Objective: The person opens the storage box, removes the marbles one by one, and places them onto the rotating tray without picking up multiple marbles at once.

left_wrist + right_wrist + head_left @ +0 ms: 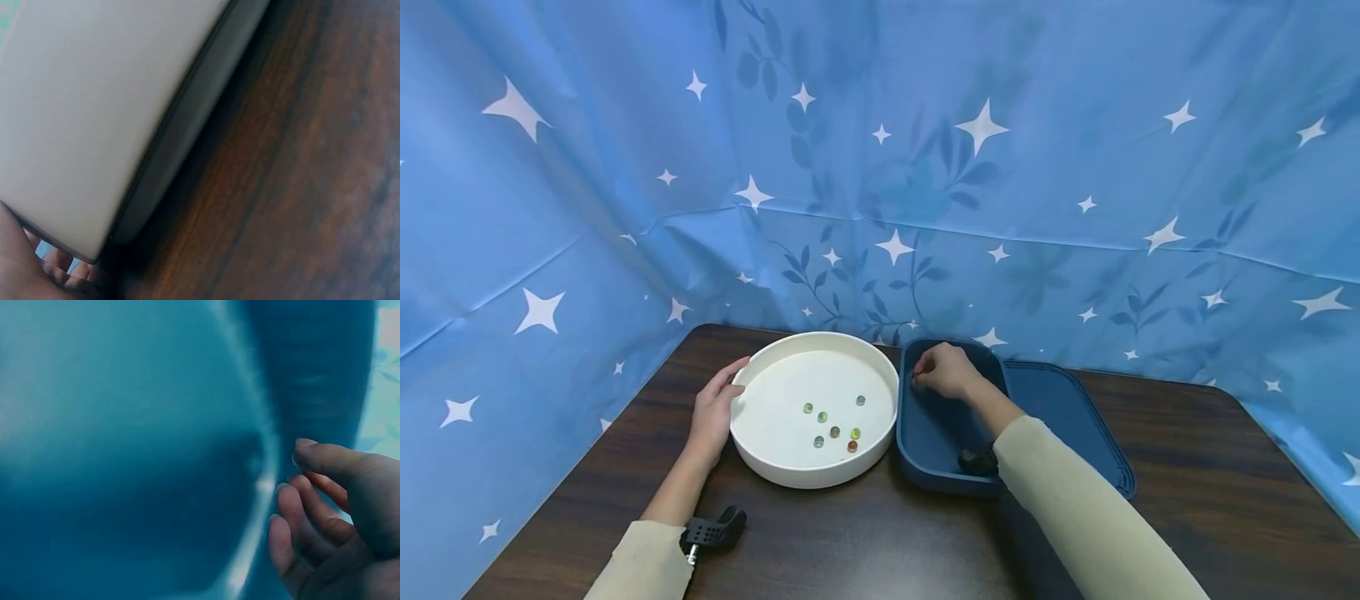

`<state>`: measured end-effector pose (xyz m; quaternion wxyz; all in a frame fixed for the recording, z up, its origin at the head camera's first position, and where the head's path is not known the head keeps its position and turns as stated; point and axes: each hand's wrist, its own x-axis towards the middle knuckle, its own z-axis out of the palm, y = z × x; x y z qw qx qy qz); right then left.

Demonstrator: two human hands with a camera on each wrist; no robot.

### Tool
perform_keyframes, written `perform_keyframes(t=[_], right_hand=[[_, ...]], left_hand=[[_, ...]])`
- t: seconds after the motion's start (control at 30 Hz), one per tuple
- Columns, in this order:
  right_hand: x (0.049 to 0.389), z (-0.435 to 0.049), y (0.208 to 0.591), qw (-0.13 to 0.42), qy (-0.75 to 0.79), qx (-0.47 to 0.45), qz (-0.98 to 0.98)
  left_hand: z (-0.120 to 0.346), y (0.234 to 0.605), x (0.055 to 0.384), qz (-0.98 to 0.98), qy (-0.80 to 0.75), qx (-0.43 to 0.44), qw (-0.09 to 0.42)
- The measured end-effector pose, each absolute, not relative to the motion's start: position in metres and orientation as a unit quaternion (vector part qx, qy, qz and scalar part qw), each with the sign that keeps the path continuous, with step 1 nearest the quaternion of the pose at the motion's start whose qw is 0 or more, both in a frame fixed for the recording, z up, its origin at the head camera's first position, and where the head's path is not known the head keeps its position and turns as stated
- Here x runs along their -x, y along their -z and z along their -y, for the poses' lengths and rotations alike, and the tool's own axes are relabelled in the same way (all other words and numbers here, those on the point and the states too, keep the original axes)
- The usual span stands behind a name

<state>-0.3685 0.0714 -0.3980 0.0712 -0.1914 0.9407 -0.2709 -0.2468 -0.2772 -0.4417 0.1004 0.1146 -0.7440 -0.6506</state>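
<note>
A round white tray sits on the table, with several small glass marbles scattered over its floor. My left hand grips the tray's left rim, thumb over the edge; in the left wrist view, curled fingers show beside the tray's wall. Inside the dark blue rectangular bin to the right, my right hand reaches to the left wall near the far end. Its thumb and index finger come together, with the other fingers bent. Whether anything small lies between those tips is hidden.
A flat blue lid or tray lies to the right, partly under the bin and the right sleeve. The bin stands close against the white tray. Behind the dark wooden table hangs a blue curtain with white stars.
</note>
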Motion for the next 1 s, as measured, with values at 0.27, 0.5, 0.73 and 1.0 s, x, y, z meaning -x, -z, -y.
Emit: perform_keyframes(t=[0.27, 0.5, 0.73, 1.0], right_hand=[[0.350, -0.073, 0.371, 0.056, 0.312, 0.150, -0.937], [0.332, -0.068, 0.348, 0.045, 0.358, 0.154, -0.920], [0.311, -0.052, 0.335, 0.044, 0.383, 0.185, -0.904], [0.295, -0.026, 0.336, 0.045, 0.416, 0.196, -0.887]], left_hand=[[0.276, 0.440, 0.245, 0.749, 0.647, -0.113, 0.092], [0.278, 0.441, 0.244, 0.751, 0.644, -0.118, 0.086], [0.276, 0.442, 0.244, 0.746, 0.651, -0.116, 0.082], [0.277, 0.442, 0.244, 0.749, 0.647, -0.116, 0.087]])
